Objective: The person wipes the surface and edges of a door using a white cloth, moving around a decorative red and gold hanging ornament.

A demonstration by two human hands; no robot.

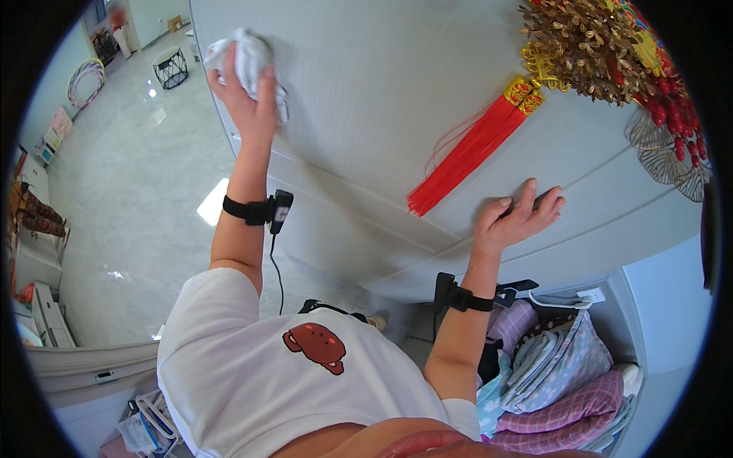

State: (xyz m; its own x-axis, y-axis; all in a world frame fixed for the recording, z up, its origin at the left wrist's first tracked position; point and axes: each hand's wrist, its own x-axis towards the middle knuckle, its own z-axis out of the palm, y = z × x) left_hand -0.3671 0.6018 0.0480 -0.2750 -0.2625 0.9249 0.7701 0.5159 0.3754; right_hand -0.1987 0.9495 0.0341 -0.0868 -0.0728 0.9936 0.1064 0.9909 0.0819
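A pale grey wood-grain door panel point(359, 84) fills the upper middle of the head view. Near its left edge, my left hand point(248, 107) presses a crumpled white cloth point(250, 57) against the surface, fingers over it; the cloth is slightly blurred. My right hand point(519, 220) rests on the panel lower right, fingers spread and holding nothing. Between the two hands hangs a red tassel point(473, 149) with gold caps, below a gold and red wreath-like ornament point(592, 57).
Folded blankets and clothes point(561, 359) fill a shelf at lower right, near a white plug and cable point(586, 296). Left lies a shiny tiled floor point(141, 206) with a black wire-frame stand point(171, 69) and hoops point(85, 82). A blurred person point(121, 29) stands far back.
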